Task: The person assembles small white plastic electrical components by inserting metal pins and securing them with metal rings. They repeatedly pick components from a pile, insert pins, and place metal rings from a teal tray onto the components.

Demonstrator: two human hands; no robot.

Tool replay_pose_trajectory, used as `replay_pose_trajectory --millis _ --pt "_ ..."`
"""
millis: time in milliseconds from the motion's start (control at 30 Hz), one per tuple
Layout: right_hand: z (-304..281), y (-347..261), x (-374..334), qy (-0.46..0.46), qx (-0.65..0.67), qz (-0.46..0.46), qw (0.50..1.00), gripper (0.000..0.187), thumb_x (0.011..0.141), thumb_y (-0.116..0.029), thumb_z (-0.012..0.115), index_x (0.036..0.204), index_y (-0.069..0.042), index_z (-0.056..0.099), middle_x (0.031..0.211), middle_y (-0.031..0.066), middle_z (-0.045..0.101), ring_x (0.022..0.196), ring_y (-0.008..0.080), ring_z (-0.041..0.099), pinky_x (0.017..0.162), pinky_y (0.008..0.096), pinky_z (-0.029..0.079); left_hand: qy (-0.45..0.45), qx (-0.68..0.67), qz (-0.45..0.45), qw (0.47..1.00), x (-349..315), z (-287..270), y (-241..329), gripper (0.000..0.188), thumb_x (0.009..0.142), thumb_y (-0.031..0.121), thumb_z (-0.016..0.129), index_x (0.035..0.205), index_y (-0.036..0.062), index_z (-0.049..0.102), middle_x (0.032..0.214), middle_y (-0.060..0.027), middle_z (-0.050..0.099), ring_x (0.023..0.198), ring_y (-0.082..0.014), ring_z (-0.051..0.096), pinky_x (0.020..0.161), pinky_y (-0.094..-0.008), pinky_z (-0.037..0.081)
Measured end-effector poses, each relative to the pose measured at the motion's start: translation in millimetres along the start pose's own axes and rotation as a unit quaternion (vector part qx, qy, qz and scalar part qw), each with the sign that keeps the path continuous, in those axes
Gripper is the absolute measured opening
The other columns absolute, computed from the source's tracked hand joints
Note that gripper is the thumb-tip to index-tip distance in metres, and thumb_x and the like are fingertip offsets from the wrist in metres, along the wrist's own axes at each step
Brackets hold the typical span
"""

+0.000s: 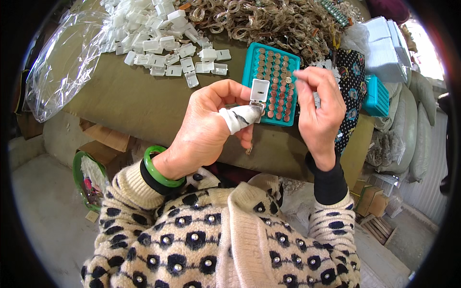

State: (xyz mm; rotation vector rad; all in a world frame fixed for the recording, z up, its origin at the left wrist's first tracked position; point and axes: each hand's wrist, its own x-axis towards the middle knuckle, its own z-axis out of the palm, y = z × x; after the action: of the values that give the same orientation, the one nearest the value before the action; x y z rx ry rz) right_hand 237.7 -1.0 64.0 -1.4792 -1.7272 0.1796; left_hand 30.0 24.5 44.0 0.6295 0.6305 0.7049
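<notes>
Left fingers (232, 88) clamp the open white case (260, 90), while right fingers (313, 79), grip unclear, hover beside the teal tray (248, 61).

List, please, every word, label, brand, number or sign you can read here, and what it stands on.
None can be read.
White case and teal tray: no legible text.
Patterned cloth: any lettering is too small to read.

Grey floor (41, 201), pale ribbed wall (429, 168)
</notes>
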Motion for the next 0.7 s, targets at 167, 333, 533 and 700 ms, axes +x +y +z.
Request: replay_pose_trajectory --millis 167,333,533,700 --pt "8.7 26.5 7.5 -0.017 -0.138 -0.062 0.988 0.022 0.083 0.006 0.067 0.105 -0.001 0.067 0.1 0.0108 0.067 0.083 0.0228 0.065 0.072 0.0315 0.053 -0.012 -0.044 -0.008 0.999 1.5 3.5 1.7 0.024 0.09 0.009 0.069 0.111 0.0015 0.06 0.097 -0.0145 0.068 0.058 -0.014 0.06 0.048 -0.0252 0.049" --pt "6.1 31.2 10.7 -0.067 -0.103 -0.066 0.99 0.026 0.078 0.008 0.069 0.102 -0.002 0.066 0.095 0.0109 0.066 0.087 0.0284 0.063 0.076 0.0367 0.052 -0.043 -0.05 0.001 0.998 4.7 2.6 -0.8 0.029 0.096 0.013 0.06 0.122 0.0004 0.058 0.119 -0.0238 0.065 0.075 -0.0208 0.07 0.06 -0.0297 0.058" --pt "9.5 25.0 15.9 -0.074 -0.044 -0.03 0.996 0.024 0.078 0.009 0.066 0.1 -0.001 0.066 0.093 0.0114 0.065 0.082 0.0276 0.063 0.073 0.0362 0.052 -0.111 -0.099 0.01 0.989 5.1 -5.7 -4.5 0.032 0.1 0.016 0.057 0.13 0.0035 0.057 0.129 -0.0282 0.059 0.099 -0.029 0.072 0.078 -0.0363 0.063" --pt "3.2 -7.9 1.4 -0.011 0.104 0.025 0.994 0.02 0.086 0.007 0.064 0.105 0.0 0.067 0.095 0.0085 0.065 0.074 0.0152 0.063 0.068 0.0282 0.052 -0.105 -0.149 0.003 0.983 1.4 -10.1 -6.3 0.029 0.099 0.015 0.059 0.127 0.0041 0.058 0.123 -0.0256 0.062 0.097 -0.0294 0.072 0.077 -0.0362 0.063"
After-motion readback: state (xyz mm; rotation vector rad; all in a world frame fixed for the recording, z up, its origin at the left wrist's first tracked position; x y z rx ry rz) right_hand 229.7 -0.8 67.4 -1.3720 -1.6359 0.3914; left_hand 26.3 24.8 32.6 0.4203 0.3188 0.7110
